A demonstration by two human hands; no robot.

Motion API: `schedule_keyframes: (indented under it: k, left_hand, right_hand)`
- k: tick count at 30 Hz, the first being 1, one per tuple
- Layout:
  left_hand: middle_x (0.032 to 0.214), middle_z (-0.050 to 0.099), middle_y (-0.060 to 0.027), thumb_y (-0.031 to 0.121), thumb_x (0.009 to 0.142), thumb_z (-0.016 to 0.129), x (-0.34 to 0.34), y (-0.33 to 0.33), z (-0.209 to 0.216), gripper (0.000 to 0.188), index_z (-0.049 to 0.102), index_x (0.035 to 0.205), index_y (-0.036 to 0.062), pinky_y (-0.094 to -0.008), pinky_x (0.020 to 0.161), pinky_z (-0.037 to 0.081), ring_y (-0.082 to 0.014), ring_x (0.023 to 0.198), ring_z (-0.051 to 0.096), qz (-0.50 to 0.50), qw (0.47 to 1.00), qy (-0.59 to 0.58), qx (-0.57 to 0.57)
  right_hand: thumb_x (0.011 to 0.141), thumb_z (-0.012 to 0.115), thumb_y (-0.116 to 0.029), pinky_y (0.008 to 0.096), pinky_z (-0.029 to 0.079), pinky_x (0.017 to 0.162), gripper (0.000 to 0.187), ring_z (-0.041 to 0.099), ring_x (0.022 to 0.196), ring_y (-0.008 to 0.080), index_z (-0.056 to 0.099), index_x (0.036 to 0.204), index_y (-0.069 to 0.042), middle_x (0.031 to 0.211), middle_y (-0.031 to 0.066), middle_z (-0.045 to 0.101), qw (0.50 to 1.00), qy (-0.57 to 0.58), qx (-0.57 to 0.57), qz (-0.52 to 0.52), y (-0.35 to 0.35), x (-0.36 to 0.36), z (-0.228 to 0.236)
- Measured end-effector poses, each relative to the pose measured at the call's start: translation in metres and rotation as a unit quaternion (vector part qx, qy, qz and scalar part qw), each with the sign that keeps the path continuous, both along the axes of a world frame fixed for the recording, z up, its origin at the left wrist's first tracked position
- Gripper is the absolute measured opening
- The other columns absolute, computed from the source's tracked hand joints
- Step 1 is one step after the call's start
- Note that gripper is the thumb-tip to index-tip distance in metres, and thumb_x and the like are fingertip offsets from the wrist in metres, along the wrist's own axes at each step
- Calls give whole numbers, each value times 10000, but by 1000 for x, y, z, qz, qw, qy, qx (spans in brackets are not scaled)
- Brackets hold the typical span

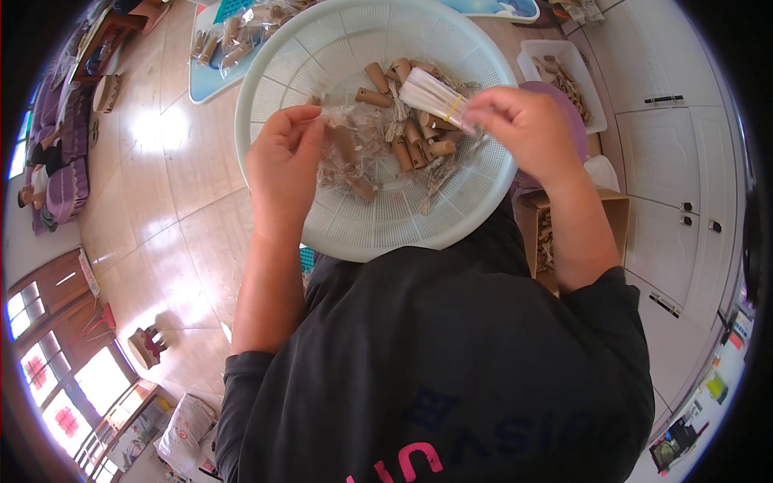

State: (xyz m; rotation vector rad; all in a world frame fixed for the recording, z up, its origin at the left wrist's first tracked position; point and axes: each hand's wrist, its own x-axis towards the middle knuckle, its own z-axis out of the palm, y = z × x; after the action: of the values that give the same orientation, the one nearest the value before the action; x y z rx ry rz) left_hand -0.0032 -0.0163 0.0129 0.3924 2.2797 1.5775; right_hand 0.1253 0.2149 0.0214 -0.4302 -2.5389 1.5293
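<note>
A round pale-green plastic basket [274, 48] sits before me, with several short brown cardboard tubes [415, 145] and small bundles of thin twisted cord [435, 181] inside. Over its left side, my left hand [286, 153] pinches thumb and forefinger at the edge of a clear plastic bag [330, 129]; a brown tube shows through the film there. My right hand [527, 129] has its fingers closed at the lower end of a bundle of white strips [431, 92], bound by a yellow rubber band. Its fingertips partly hide that end.
Right of the basket stand a white bin [592, 117] of brown pieces, a purple round tub [568, 105] and a cardboard box [616, 217] holding more pieces. Bagged tubes [233, 44] lie on a blue-edged board [199, 84] at the far left. White cabinets [660, 153] line the right side.
</note>
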Motion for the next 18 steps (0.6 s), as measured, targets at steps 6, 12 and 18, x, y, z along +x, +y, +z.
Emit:
schedule_keyframes:
  k: [6, 12, 18]
  left_hand:
    - [1068, 596, -109, 88, 822, 557, -1, 3, -5, 224, 571, 1031, 10, -282, 755, 484, -195, 922, 589, 26, 979, 198, -36]
    - [1105, 587, -99, 115, 814, 569, -5, -5, -17, 210, 594, 1010, 45, -298, 773, 487, -214, 940, 584, 10, 984, 170, -50]
    - [1031, 619, -70, 105, 798, 580, 0, -1, -12, 133, 628, 913, 58, -290, 720, 487, -201, 864, 599, -6, 973, 225, -54]
  right_hand:
    - [717, 623, -177, 332, 484, 561, 113, 612, 647, 222, 633, 746, -68, 685, 91, 609, 903, -146, 371, 162, -12, 6, -33]
    - [738, 575, -132, 369, 480, 540, 70, 616, 652, 253, 621, 721, -82, 693, 81, 610, 784, -215, 489, 316, -23, -5, -30]
    - [779, 566, -154, 363, 462, 565, 83, 593, 659, 274, 601, 806, -84, 724, 89, 608, 911, -128, 352, 176, 3, -2, -12]
